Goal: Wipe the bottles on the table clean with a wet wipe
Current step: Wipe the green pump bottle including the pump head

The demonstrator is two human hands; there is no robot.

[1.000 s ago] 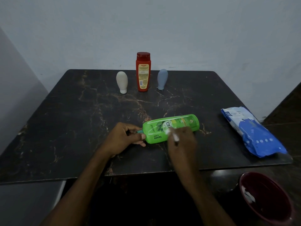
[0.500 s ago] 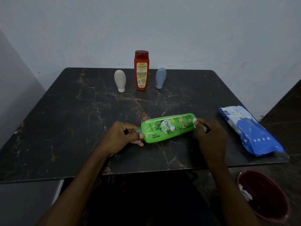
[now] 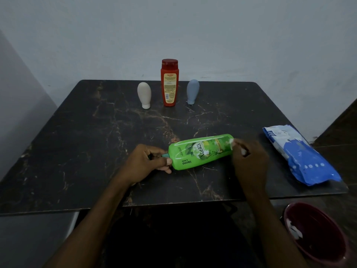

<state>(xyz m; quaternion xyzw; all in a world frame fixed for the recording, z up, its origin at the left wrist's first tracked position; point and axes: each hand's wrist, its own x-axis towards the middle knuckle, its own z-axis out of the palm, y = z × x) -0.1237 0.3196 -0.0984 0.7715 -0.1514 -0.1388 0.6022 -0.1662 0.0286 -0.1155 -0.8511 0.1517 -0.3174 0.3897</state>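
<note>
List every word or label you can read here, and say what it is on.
"Vatika": on the green bottle.
"Henna": also on the green bottle, nearer its cap.
Label on the red bottle: too blurred to read.
Print on the blue wipes pack: too blurred to read.

Right hand (image 3: 249,161): travelling rightward along the green bottle (image 3: 179,157); a second ago it was working over the middle of the label (image 3: 201,152), now it is pressing at the bottle's base end, a spot it was already reaching half a second ago.
Wet wipe (image 3: 231,141): moving with the fingers, from the label out to the base edge, its white corner now touching that end.
Label: no longer being covered; the brand name is showing in full.
</note>
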